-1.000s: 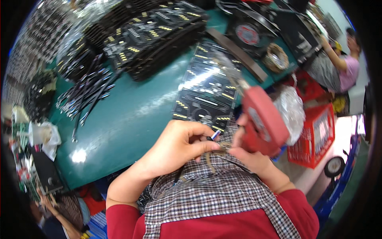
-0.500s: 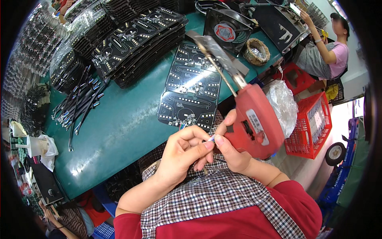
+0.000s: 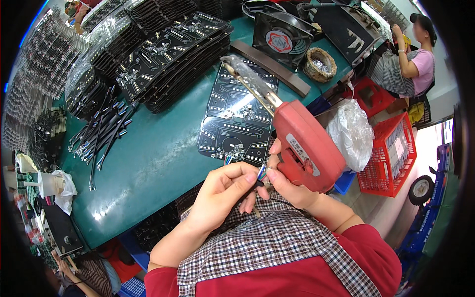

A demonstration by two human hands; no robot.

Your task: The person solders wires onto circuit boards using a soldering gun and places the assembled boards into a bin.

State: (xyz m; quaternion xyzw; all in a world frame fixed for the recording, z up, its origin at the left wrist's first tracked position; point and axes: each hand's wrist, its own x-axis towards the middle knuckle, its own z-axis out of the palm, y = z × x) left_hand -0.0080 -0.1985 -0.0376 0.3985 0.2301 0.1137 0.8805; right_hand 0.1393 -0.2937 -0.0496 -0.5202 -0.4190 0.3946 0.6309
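My left hand (image 3: 228, 187) pinches a thin multi-wire cable (image 3: 261, 173), its coloured wire ends fanned out between thumb and forefinger. Against those ends press the thumb and fingertips of my right hand (image 3: 291, 190). That same hand also has hold of a red soldering gun (image 3: 310, 143), whose metal tip points up and to the left above the table. Beneath the tip lies a panel of black circuit boards (image 3: 235, 131) with rows of small light squares. More coloured wires (image 3: 228, 160) come off its near edge, close to my left fingers.
Tall stacks of black circuit boards (image 3: 178, 59) stand at the back left, with a bundle of black cables (image 3: 101, 128) before them. A fan (image 3: 283, 37), a metal bar (image 3: 272, 67) and a round pot (image 3: 319, 64) sit at the back right. A red crate (image 3: 388, 158) is on the floor; a co-worker (image 3: 418, 62) sits beyond.
The soldering gun has tilted further left, its tip now lower over the boards. Coloured wire ends show more plainly between my fingers. The co-worker's raised arm has come down somewhat.
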